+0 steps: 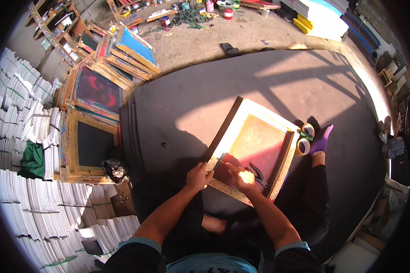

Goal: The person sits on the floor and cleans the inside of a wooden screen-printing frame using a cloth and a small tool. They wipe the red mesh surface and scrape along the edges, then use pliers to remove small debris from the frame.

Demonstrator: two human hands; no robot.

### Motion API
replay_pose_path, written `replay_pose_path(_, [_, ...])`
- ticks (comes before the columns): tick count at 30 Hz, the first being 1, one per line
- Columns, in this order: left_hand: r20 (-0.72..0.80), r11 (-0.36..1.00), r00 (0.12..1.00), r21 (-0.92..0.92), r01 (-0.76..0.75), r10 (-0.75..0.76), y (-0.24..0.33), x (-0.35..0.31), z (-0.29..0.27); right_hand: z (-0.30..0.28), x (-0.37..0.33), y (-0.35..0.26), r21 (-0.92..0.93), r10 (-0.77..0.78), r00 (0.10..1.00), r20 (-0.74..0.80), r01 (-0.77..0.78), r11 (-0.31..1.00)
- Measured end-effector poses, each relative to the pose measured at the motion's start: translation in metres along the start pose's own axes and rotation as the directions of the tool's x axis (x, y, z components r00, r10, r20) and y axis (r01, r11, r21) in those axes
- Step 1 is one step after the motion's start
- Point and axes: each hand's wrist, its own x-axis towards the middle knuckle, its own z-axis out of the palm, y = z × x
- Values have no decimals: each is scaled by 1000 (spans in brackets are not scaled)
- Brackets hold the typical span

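A wooden screen-printing frame (255, 107) with reddish mesh lies tilted across my lap and the dark mat. My left hand (198, 176) is closed round its near left corner. Over the mesh, close to the left rail, my right hand (241, 177) is closed with its finger pointing toward the wood; anything in its grip is too small to make out. Dark-handled pliers (258, 174) rest on the mesh just right of that hand. Beside the frame's right corner stand two tape rolls, an upper tape roll (308, 130) and a lower tape roll (303, 146).
Stacked printing frames (89, 145) lean left of the mat (168, 109), with a black plastic bag (115, 170) by them. Bundled white sheets (45, 204) fill the far left. Paint tins (228, 13) stand on the floor behind. My foot in a purple sock (322, 139) is at right.
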Motion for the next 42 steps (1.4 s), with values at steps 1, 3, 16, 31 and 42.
replay_pose_path(1, [-2,1000,1000,6,5,-5,-5,8,-4,-2,10,-5,-22,33,998,49,-32,999])
replay_pose_path(3, [16,1000,1000,6,23,-23,-9,5,-4,-18,14,-24,-76,117,979,166,-106,991])
replay_pose_path(16, [-17,1000,1000,-2,5,-5,-7,7,-2,-26,33,4,688,170,872,458,-469,554])
replay_pose_path(31, [-13,1000,1000,-22,11,-11,-1,8,-6,-6,29,1,668,274,749,604,-663,339])
replay_pose_path(42, [-43,999,999,-43,27,-28,2,10,-8,-35,19,-13,247,285,939,192,-328,912])
